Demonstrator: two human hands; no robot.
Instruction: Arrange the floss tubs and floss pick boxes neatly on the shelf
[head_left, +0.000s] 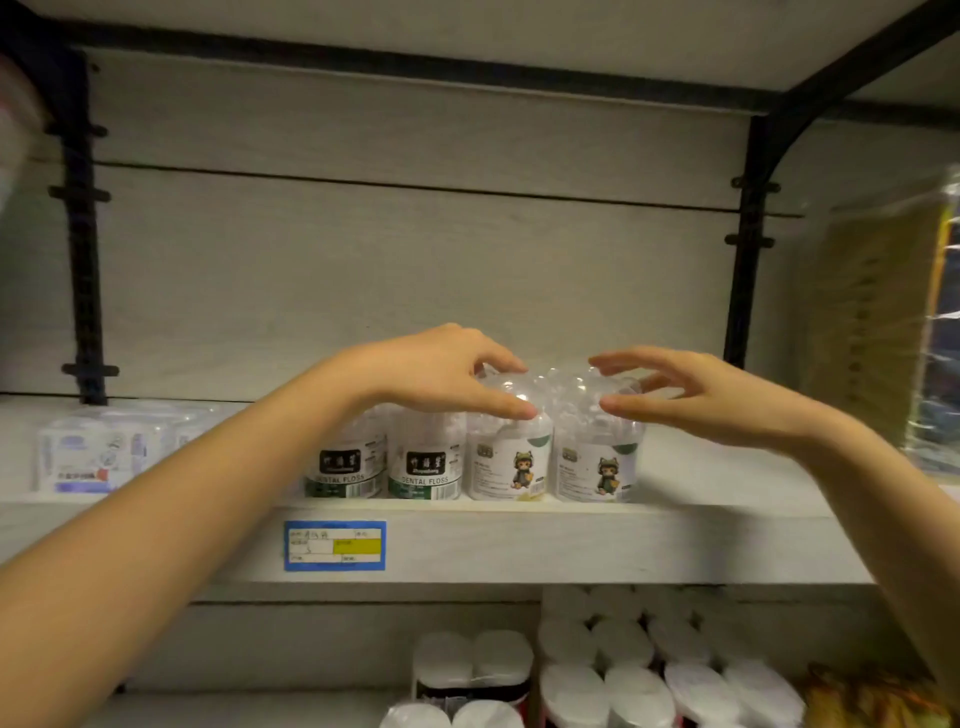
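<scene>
Several clear floss tubs stand in a row at the front of the pale shelf (675, 540). Two carry dark "DENTAL FLOSS" labels (426, 462); two domed ones show a cartoon figure, the left (506, 462) and the right (595, 465). My left hand (441, 371) curls over the dome of the left cartoon tub, thumb and fingertips touching it. My right hand (691, 395) hovers at the dome of the right cartoon tub, fingers spread and just short of it. Flat floss pick boxes (98, 457) in white and blue lie at the shelf's left.
A blue and yellow price tag (335, 545) sits on the shelf's front edge. Black uprights (83, 249) frame the back panel. A clear pack of yellowish goods (893, 322) stands at the right. Below, white-capped bottles (623, 670) fill the lower shelf.
</scene>
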